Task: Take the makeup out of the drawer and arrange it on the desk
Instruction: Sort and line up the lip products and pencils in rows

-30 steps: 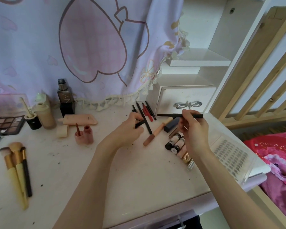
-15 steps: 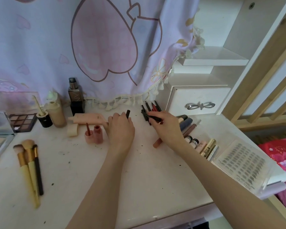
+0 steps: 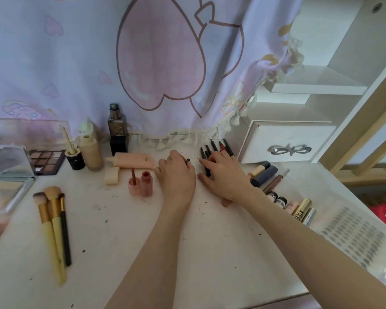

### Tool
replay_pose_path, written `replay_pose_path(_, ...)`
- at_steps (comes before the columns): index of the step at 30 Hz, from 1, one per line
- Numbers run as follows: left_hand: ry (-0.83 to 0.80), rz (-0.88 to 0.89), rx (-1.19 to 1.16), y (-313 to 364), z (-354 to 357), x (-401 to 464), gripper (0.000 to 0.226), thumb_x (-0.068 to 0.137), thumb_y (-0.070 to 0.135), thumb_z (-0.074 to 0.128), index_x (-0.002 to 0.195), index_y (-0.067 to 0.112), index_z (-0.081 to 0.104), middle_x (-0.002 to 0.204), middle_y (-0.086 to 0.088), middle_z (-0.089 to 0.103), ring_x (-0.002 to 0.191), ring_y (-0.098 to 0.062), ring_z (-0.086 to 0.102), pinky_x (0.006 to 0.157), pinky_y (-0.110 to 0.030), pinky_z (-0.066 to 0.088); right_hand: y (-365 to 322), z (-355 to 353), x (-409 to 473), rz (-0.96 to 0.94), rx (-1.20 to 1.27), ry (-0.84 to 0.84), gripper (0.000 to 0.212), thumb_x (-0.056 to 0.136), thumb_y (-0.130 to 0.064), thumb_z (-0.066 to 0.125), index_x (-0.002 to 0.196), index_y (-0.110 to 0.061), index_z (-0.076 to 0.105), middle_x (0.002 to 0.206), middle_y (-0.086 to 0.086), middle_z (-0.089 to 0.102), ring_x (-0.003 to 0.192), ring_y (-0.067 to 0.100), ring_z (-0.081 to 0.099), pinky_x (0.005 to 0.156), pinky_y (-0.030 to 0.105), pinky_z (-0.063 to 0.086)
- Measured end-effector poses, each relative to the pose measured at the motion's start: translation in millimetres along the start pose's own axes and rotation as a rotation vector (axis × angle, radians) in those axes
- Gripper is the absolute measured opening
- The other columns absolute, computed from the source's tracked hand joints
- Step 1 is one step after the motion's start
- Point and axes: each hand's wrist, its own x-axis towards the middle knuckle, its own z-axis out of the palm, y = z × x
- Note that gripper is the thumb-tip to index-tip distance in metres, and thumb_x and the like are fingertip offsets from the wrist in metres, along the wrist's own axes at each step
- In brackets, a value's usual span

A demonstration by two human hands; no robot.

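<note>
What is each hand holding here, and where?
Left hand pinches a thin dark pencil near its tip; right hand lies flat on black pencils, gripping nothing.

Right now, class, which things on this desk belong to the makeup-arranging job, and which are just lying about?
Part of the job:
- left hand pinching a small dark pencil
- right hand resting on the row of liner pencils
- closed drawer

Lying about:
- makeup brushes
- eyeshadow palette
- foundation bottle
- curtain

Home bedroom: white vanity desk, cartoon heart curtain, pink bedding, wooden bed rail.
</note>
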Motion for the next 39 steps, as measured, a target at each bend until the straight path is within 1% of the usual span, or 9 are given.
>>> replay_pose_path(4,-0.042,0.011,0.090,-1,2,2,0.021,0.093,0.023,0.046,0.107,0.009,0.051,0.113,-0.008,0.055,0.110,-0.026,0.046,0.092,-0.036,0.030,2,1,0,-0.006,-0.011,-0.020,0.049,0.094,-0.047,0.039,0.138,-0.024,0.044,0.120,0.001,0.050,0.111,0.020,0.039,0.089,0.032,0.028)
replay_pose_path(10,-0.067,0.035,0.075,-1,3,2,0.023,0.093,0.031,0.046,0.106,0.013,0.056,0.111,-0.005,0.057,0.108,-0.024,0.048,0.092,-0.037,0.028,0,-2,-5,0.003,0.026,0.003,0.044,0.096,-0.042,0.039,0.136,-0.025,0.047,0.121,-0.002,0.051,0.111,0.019,0.040,0.090,0.031,0.028)
replay_pose_path(14,-0.118,0.080,0.013,-1,5,2,0.025,0.095,0.027,0.045,0.111,0.016,0.060,0.113,-0.006,0.057,0.110,-0.025,0.046,0.090,-0.036,0.027,3,-8,-15,-0.017,0.044,0.040,0.038,0.096,-0.036,0.040,0.129,-0.023,0.054,0.129,-0.008,0.054,0.117,0.017,0.040,0.094,0.033,0.030)
replay_pose_path(18,-0.171,0.159,0.010,-1,6,3,0.030,0.095,0.020,0.044,0.121,0.018,0.057,0.120,-0.007,0.052,0.114,-0.025,0.041,0.089,-0.034,0.025,9,-6,-25,-0.032,0.052,-0.002,0.038,0.097,-0.033,0.039,0.132,-0.025,0.051,0.140,-0.013,0.047,0.129,0.013,0.035,0.097,0.031,0.024)
replay_pose_path(21,-0.187,0.214,0.029,-2,8,3,0.033,0.095,0.015,0.040,0.124,0.020,0.056,0.123,-0.005,0.051,0.114,-0.025,0.038,0.087,-0.034,0.024,11,-5,-27,-0.015,0.071,-0.025,0.041,0.097,-0.034,0.040,0.135,-0.023,0.048,0.142,-0.011,0.046,0.132,0.013,0.033,0.103,0.033,0.025)
replay_pose_path(25,-0.203,0.274,0.051,-3,10,2,0.040,0.094,0.008,0.036,0.129,0.021,0.053,0.130,0.001,0.051,0.115,-0.024,0.036,0.086,-0.033,0.024,13,-4,-28,0.011,0.090,-0.026,0.042,0.097,-0.035,0.041,0.136,-0.022,0.048,0.142,-0.010,0.046,0.133,0.012,0.033,0.105,0.031,0.024)
replay_pose_path(29,-0.211,0.300,0.045,-4,12,2,0.044,0.093,0.006,0.035,0.130,0.023,0.051,0.132,0.007,0.052,0.113,-0.020,0.036,0.083,-0.031,0.021,14,-3,-28,0.033,0.112,-0.046,0.044,0.097,-0.036,0.039,0.139,-0.023,0.043,0.145,-0.010,0.041,0.137,0.011,0.028,0.110,0.035,0.021)
replay_pose_path(33,-0.216,0.310,0.042,-4,13,2,0.045,0.093,0.006,0.034,0.131,0.023,0.051,0.133,0.008,0.052,0.112,-0.019,0.035,0.084,-0.031,0.020,15,-3,-29,0.021,0.109,-0.053,0.044,0.098,-0.035,0.038,0.140,-0.024,0.041,0.147,-0.009,0.039,0.140,0.011,0.025,0.111,0.036,0.019)
replay_pose_path(39,-0.210,0.323,0.043,-5,15,2,0.047,0.091,0.005,0.034,0.130,0.025,0.052,0.132,0.010,0.053,0.109,-0.019,0.034,0.078,-0.029,0.016,17,-3,-28,-0.005,0.130,-0.029,0.043,0.098,-0.031,0.040,0.139,-0.018,0.043,0.148,-0.005,0.038,0.141,0.012,0.023,0.110,0.032,0.019)
